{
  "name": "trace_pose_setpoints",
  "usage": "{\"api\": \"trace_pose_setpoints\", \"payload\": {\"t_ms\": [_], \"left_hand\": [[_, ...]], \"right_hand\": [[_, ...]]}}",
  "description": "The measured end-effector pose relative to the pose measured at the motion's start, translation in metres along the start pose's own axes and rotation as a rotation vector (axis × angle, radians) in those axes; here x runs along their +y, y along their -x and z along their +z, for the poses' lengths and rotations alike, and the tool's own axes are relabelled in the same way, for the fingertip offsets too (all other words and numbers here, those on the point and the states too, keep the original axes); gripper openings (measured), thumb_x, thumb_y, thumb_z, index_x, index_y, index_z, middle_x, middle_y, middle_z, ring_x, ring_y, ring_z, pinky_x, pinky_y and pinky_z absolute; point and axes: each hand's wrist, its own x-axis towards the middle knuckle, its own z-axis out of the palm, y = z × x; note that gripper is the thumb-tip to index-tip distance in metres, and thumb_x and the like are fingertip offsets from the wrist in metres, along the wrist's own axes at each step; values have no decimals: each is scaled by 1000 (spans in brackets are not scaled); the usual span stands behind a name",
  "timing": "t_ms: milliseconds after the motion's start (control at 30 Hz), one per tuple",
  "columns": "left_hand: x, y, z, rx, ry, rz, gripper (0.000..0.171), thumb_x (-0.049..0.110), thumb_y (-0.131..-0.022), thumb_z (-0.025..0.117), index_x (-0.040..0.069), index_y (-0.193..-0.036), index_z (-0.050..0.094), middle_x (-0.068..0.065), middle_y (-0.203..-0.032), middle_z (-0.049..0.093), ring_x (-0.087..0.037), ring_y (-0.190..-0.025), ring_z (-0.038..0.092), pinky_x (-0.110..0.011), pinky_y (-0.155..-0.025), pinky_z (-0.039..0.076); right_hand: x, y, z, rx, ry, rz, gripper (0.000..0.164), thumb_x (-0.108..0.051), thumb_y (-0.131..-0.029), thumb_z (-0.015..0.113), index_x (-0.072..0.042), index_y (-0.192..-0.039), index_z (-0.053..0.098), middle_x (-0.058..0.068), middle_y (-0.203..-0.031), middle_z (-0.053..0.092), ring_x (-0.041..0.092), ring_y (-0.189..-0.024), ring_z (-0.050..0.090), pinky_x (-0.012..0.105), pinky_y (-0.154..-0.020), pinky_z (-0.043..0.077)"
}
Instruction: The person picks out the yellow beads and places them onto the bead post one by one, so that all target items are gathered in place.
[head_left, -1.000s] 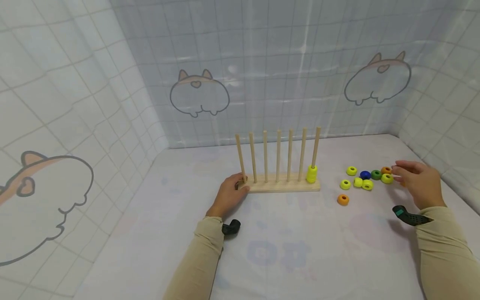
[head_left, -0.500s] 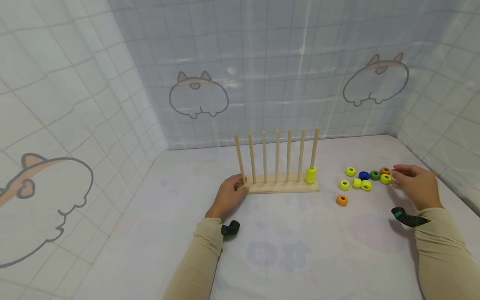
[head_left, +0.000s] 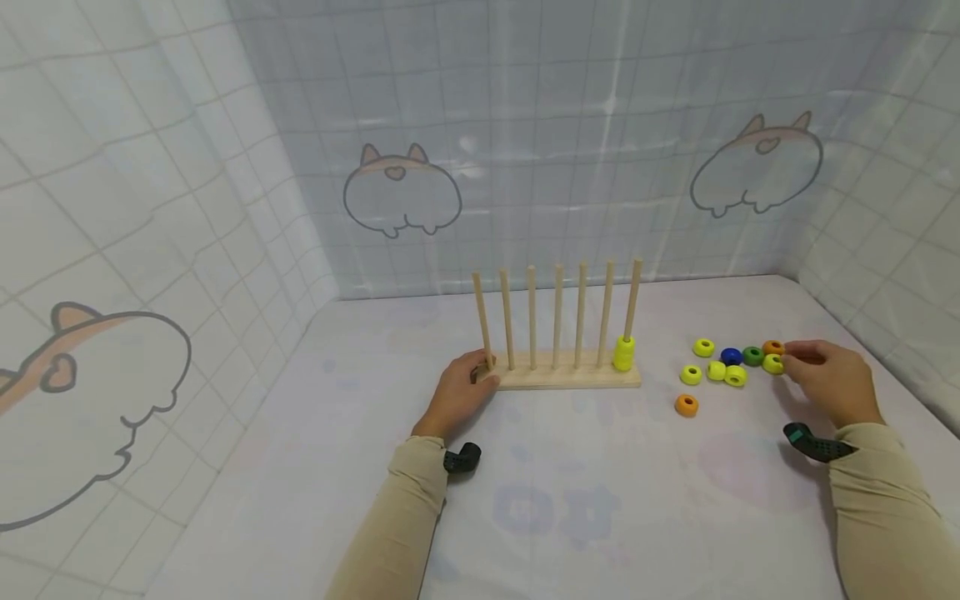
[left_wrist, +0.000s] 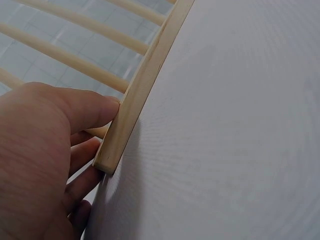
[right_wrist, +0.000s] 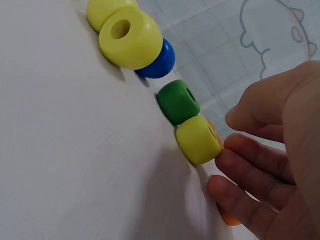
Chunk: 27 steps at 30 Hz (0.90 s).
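My left hand (head_left: 457, 393) grips the left end of a wooden peg rack (head_left: 562, 380); in the left wrist view the thumb (left_wrist: 95, 107) presses on its base. Several yellow beads (head_left: 623, 354) are stacked on the rack's rightmost peg. On the right, my right hand (head_left: 836, 379) is low beside the loose beads, its fingertips right at a yellow bead (right_wrist: 198, 140). The thumb is apart from that bead in the right wrist view. A green bead (right_wrist: 178, 102) sits against it, and an orange bead (head_left: 773, 347) lies behind. Under the fingers another orange bead (right_wrist: 231, 217) is partly hidden.
Left of the right hand lie a blue bead (head_left: 731, 357), several loose yellow beads (head_left: 703, 347) and a nearer orange bead (head_left: 686, 406). The pale cloth (head_left: 570, 508) covers the table. Tile-patterned sheets (head_left: 540, 208) enclose the back and sides.
My right hand has lowered and shifted slightly left, bringing its fingertips to the yellow bead. The left hand keeps its grip on the peg rack.
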Motion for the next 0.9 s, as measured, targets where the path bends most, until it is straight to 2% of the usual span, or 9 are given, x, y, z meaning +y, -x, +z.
{"api": "trace_pose_setpoints", "payload": {"t_ms": [167, 433, 633, 900], "left_hand": [[1, 0, 0, 7, -12, 10, 33, 15, -94, 69, 6, -126, 66, -13, -143, 55, -31, -133, 49, -46, -104, 46], [2, 1, -1, 6, -4, -13, 34, 16, -95, 69, 7, -127, 66, -12, -144, 53, -30, -134, 48, -44, -105, 46], [1, 0, 0, 0, -11, -10, 34, 17, -95, 68, 7, -127, 66, -12, -145, 53, -29, -134, 48, -44, -104, 47], [1, 1, 0, 2, 2, -7, 34, 15, -95, 69, 6, -127, 66, -13, -144, 54, -30, -135, 47, -44, -106, 45]], "right_hand": [[-1, -1, 4, 20, 93, -63, 52, -33, -102, 53, 12, -127, 57, 35, -120, 57, 48, -107, 52, 37, -69, 45], [-3, -3, 5, 22, 155, -120, 46, -25, -100, 56, 15, -123, 57, 35, -114, 59, 47, -101, 55, 52, -74, 50], [-2, -4, 6, 21, 180, -142, 41, -17, -96, 58, 16, -120, 59, 34, -110, 60, 46, -97, 55, 49, -71, 50], [-6, -4, 7, -3, 215, -128, 42, -12, -91, 61, 17, -121, 58, 32, -107, 59, 44, -93, 53, 46, -68, 47]]}}
